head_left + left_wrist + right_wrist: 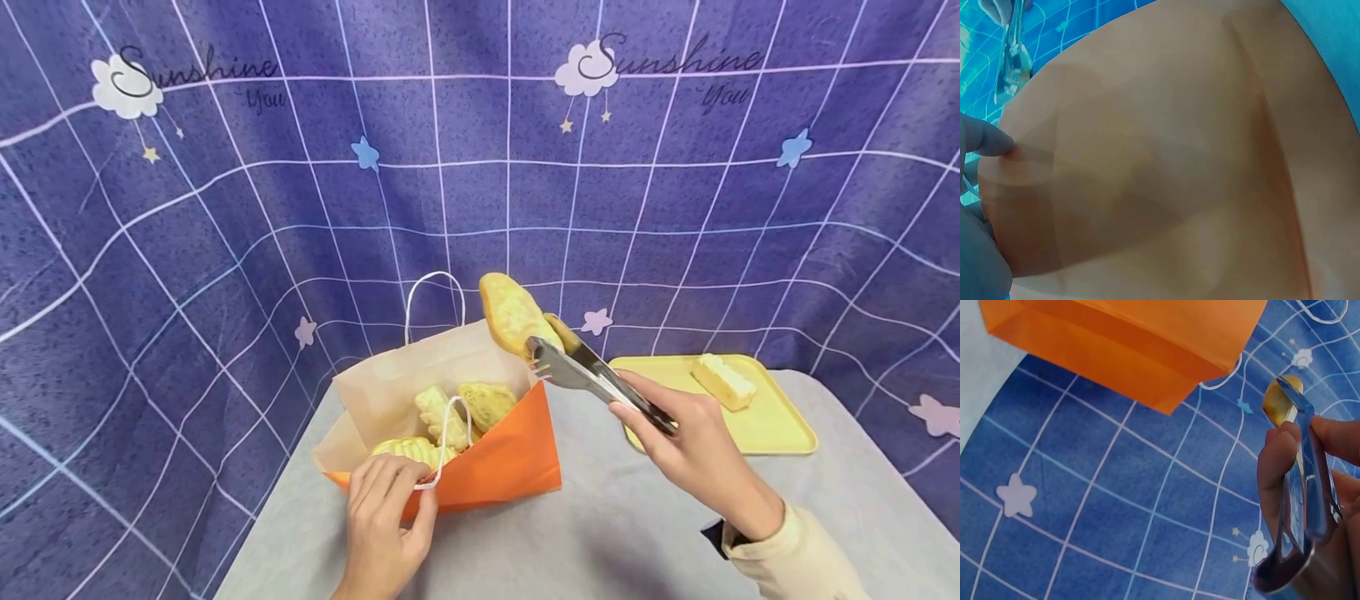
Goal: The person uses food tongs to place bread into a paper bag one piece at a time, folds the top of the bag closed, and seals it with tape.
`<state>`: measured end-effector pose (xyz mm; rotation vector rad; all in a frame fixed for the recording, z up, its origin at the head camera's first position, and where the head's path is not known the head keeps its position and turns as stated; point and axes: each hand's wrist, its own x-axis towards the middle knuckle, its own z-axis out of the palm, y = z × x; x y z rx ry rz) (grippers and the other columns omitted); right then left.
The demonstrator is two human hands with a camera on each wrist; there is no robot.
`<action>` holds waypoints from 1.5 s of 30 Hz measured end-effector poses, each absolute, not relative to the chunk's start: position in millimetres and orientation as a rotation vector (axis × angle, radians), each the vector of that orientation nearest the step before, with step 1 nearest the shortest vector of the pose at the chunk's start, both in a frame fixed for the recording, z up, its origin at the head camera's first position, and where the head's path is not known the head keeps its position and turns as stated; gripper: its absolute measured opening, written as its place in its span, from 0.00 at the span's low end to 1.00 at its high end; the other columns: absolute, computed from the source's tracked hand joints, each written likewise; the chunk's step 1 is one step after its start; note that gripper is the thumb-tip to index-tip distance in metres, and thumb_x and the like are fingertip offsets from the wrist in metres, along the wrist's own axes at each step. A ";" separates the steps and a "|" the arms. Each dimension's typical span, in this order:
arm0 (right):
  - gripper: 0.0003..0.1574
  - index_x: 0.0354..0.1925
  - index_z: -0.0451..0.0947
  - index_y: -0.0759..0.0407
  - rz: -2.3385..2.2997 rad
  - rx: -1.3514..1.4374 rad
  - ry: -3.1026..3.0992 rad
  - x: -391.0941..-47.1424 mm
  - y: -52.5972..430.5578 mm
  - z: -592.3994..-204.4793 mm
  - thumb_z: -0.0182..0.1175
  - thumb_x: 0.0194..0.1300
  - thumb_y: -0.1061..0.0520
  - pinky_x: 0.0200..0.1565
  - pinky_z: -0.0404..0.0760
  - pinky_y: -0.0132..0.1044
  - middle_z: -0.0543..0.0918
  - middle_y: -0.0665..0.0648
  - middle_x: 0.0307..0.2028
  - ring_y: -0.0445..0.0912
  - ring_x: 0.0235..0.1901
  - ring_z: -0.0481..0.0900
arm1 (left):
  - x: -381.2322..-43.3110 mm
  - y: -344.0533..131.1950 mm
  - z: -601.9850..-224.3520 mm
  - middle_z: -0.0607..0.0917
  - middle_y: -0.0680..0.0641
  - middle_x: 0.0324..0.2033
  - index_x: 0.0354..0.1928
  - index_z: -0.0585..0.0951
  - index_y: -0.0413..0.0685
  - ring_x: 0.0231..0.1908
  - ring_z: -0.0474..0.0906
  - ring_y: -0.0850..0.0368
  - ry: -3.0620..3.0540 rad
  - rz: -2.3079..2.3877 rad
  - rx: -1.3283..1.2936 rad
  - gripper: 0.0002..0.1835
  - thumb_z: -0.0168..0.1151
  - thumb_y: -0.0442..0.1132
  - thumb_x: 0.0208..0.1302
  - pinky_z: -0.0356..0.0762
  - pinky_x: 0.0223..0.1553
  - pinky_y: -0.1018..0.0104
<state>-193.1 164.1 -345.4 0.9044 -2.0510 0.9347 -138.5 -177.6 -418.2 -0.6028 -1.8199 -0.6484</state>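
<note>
My right hand [678, 429] grips metal food tongs [592, 375], whose tips pinch a golden bread roll [513, 312]. The roll is in the air over the right end of an orange paper bag [502, 458]. In the right wrist view the tongs [1313, 475] show close up, and the roll [1284, 400] is partly hidden behind their tip. My left hand [386, 517] pinches the bag's near rim beside its white handle [444, 446]. Several bread pieces [438, 417] lie inside the open bag. In the left wrist view the bag's side [1147, 156] fills most of the picture.
A yellow tray [780, 433] stands at the right on the grey-white tabletop [600, 517], with one pale bread piece [723, 382] on it. Behind the table hangs a blue-purple checked curtain [480, 200]. The bag's far handle [435, 275] sticks up.
</note>
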 end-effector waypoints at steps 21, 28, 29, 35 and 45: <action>0.25 0.58 0.81 0.50 0.949 0.947 -2.158 -198.7 133.8 -344.9 0.68 0.62 0.58 0.19 0.62 0.20 0.73 0.40 0.24 0.32 0.16 0.64 | -139.2 -178.5 -419.5 0.81 0.50 0.30 0.32 0.83 0.46 0.35 0.76 0.49 -1.841 -0.645 -0.597 0.08 0.59 0.32 0.48 0.64 0.51 0.58; 0.25 0.58 0.81 0.53 0.946 0.938 -2.180 -199.5 129.7 -349.8 0.68 0.62 0.57 0.19 0.62 0.21 0.73 0.42 0.22 0.32 0.17 0.63 | -138.8 -178.4 -419.1 0.81 0.50 0.30 0.32 0.83 0.46 0.35 0.77 0.49 -1.842 -0.650 -0.594 0.08 0.59 0.32 0.48 0.64 0.51 0.58; 0.25 0.58 0.81 0.53 0.947 0.939 -2.184 -199.8 129.5 -350.3 0.68 0.62 0.57 0.19 0.62 0.21 0.74 0.42 0.23 0.32 0.17 0.63 | -138.7 -178.4 -419.1 0.81 0.50 0.30 0.32 0.83 0.46 0.35 0.77 0.49 -1.842 -0.651 -0.593 0.08 0.59 0.32 0.48 0.64 0.51 0.58; 0.24 0.57 0.81 0.54 0.948 0.931 -2.204 -200.1 129.3 -353.7 0.68 0.62 0.57 0.20 0.64 0.21 0.77 0.43 0.26 0.33 0.17 0.66 | -138.4 -178.0 -419.0 0.81 0.50 0.30 0.31 0.83 0.46 0.35 0.76 0.49 -1.846 -0.656 -0.590 0.08 0.59 0.32 0.47 0.63 0.51 0.58; 0.25 0.58 0.81 0.50 0.995 0.923 -2.222 -197.0 127.2 -356.5 0.69 0.62 0.56 0.17 0.62 0.21 0.73 0.41 0.22 0.32 0.15 0.63 | -137.7 -177.7 -418.5 0.81 0.50 0.30 0.31 0.82 0.45 0.35 0.76 0.49 -1.847 -0.652 -0.591 0.08 0.60 0.31 0.45 0.63 0.51 0.58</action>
